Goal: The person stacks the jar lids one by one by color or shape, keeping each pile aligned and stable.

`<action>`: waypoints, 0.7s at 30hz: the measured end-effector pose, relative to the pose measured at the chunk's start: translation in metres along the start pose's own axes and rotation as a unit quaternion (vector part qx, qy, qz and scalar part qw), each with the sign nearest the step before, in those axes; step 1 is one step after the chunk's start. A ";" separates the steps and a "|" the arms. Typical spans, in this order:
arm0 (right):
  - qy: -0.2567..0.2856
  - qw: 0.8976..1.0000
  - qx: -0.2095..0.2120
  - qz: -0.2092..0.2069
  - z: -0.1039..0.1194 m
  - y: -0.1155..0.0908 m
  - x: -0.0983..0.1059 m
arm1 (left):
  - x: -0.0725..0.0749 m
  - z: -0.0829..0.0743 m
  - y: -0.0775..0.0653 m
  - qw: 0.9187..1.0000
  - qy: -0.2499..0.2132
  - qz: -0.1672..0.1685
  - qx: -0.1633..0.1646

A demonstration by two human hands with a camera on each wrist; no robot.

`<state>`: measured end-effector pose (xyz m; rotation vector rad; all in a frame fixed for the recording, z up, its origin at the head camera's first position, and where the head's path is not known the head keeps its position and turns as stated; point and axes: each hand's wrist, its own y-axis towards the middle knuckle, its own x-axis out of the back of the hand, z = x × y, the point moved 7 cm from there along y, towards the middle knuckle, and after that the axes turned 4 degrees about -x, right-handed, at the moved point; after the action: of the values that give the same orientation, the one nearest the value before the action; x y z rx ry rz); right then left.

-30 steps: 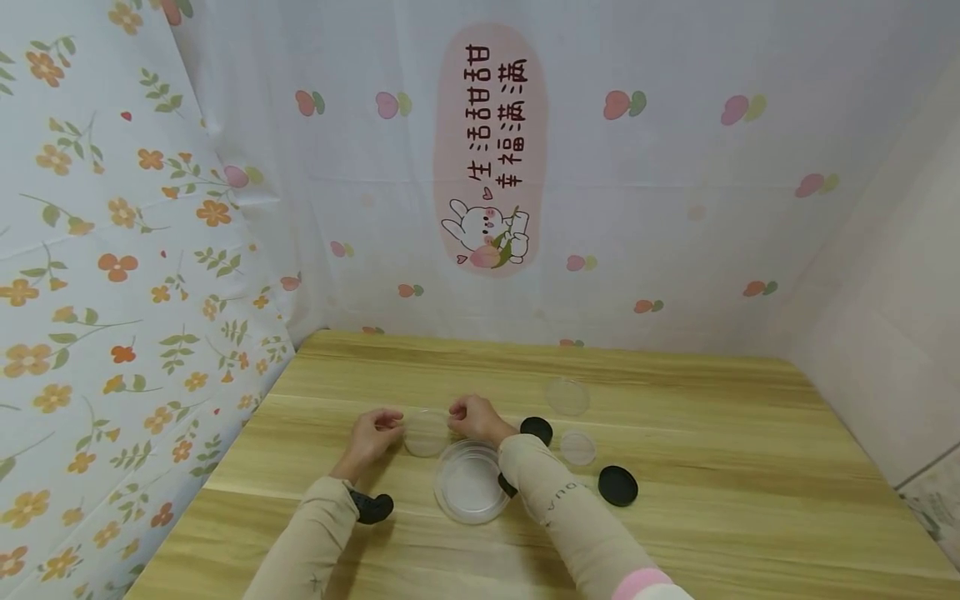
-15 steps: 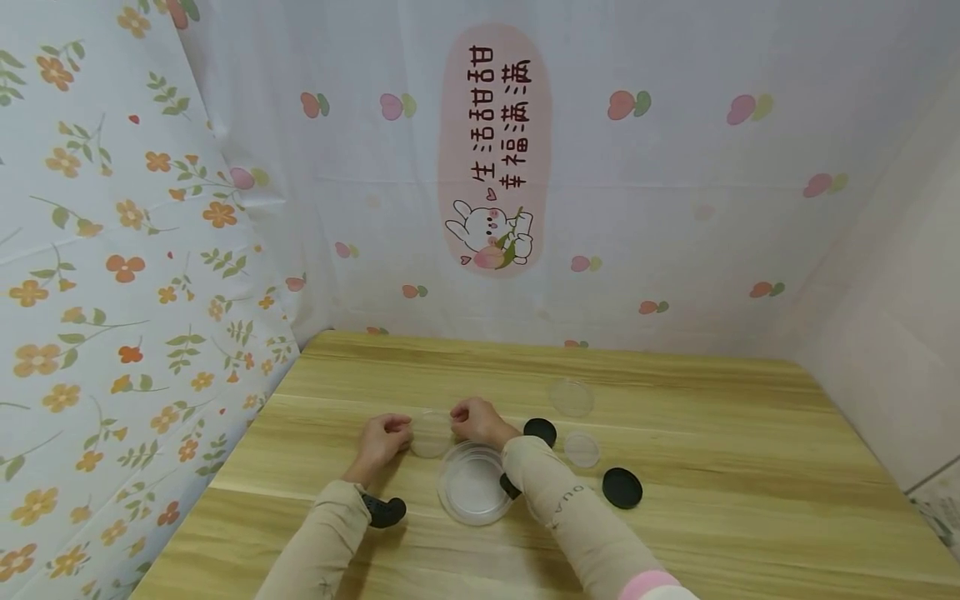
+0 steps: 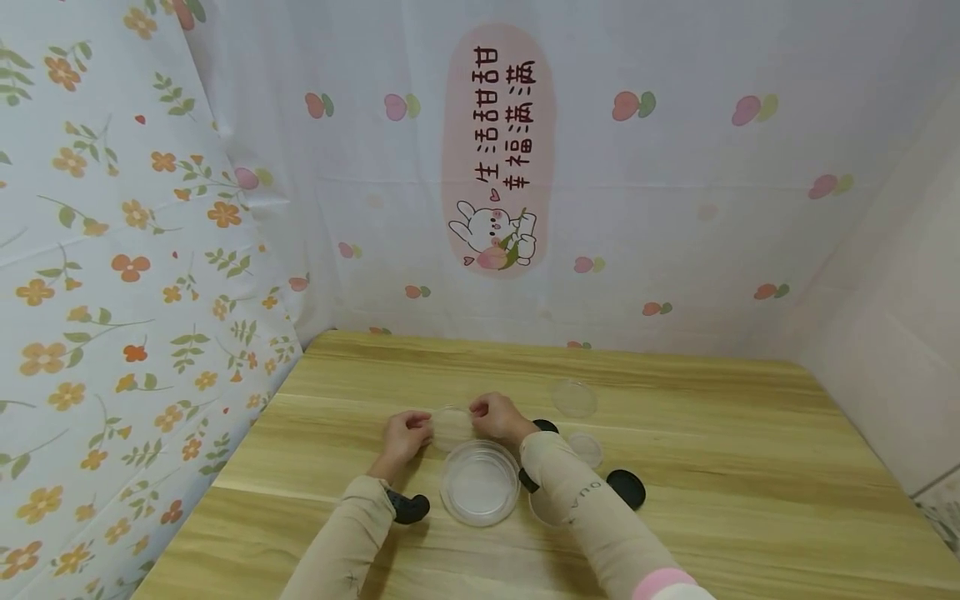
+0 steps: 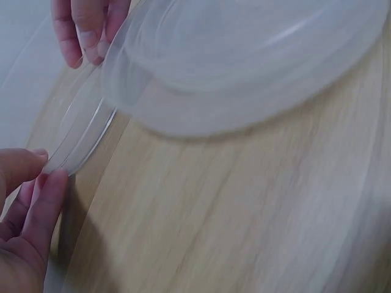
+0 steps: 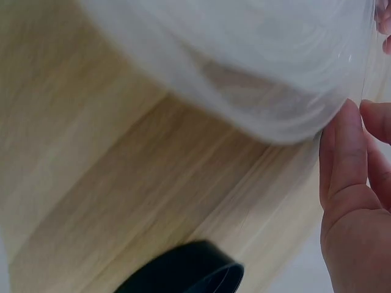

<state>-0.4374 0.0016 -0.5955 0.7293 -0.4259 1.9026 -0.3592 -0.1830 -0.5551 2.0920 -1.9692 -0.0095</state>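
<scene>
A clear round plastic lid (image 3: 452,428) is held between both hands, beyond a larger clear round container (image 3: 480,483). My left hand (image 3: 405,435) pinches the lid's left edge between thumb and fingers. On the opposite side, my right hand (image 3: 501,417) pinches its rim. In the left wrist view, the thin lid (image 4: 85,131) tilts on edge, with left fingertips (image 4: 56,180) at its near end. The round container (image 5: 287,67) fills much of the right wrist view, close to the right hand (image 5: 354,189).
Right of the hands lie a black round lid (image 3: 626,489), another black lid (image 3: 545,426) partly behind the sleeve, a small clear disc (image 3: 586,450) and a larger clear disc (image 3: 573,398). Another clear round piece (image 3: 546,508) shows under the right forearm. Patterned cloth (image 3: 360,208) hangs behind the wooden table (image 3: 750,467).
Both hands have shifted right with the clear lid, which now sits more directly behind the container. The right forearm covers more of the black lid, and a clear piece beneath it has come into view.
</scene>
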 end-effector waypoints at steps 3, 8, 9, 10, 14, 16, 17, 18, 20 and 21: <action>0.011 0.999 -0.028 0.011 0.015 -0.012 0.015 | -0.006 -0.017 -0.005 0.999 0.031 -0.013 0.026; 0.010 1.000 -0.028 -0.009 -0.040 0.016 0.004 | -0.017 0.007 0.007 1.000 -0.004 0.004 0.002; 0.022 0.999 -0.021 -0.011 -0.062 0.029 -0.004 | -0.018 0.013 0.009 1.000 0.000 0.005 0.003; 0.032 0.999 -0.015 -0.014 -0.084 0.040 -0.012 | -0.020 0.033 0.016 1.000 -0.001 0.004 -0.007; 0.085 0.995 -0.055 -0.008 -0.149 0.076 -0.036 | -0.025 0.054 0.025 1.000 0.012 -0.008 -0.017; 0.096 0.993 -0.075 -0.009 -0.168 0.086 -0.044 | -0.027 0.048 0.024 1.000 0.009 -0.011 -0.019; 0.096 0.992 -0.077 -0.011 -0.168 0.086 -0.044 | -0.027 0.040 0.020 1.000 0.001 -0.012 -0.021; 0.093 0.992 -0.083 -0.011 -0.166 0.085 -0.043 | -0.028 0.026 0.015 1.000 -0.001 -0.019 -0.016; 0.088 0.992 -0.088 -0.015 -0.156 0.079 -0.039 | -0.028 -0.008 0.001 1.000 -0.004 -0.024 0.016; 0.084 0.993 -0.083 -0.019 -0.145 0.073 -0.034 | -0.028 -0.026 -0.006 0.999 -0.001 -0.027 0.037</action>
<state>-0.5358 0.0315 -0.7256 0.4607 -0.4529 1.8502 -0.3504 -0.1504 -0.5359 2.1920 -1.9432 0.0512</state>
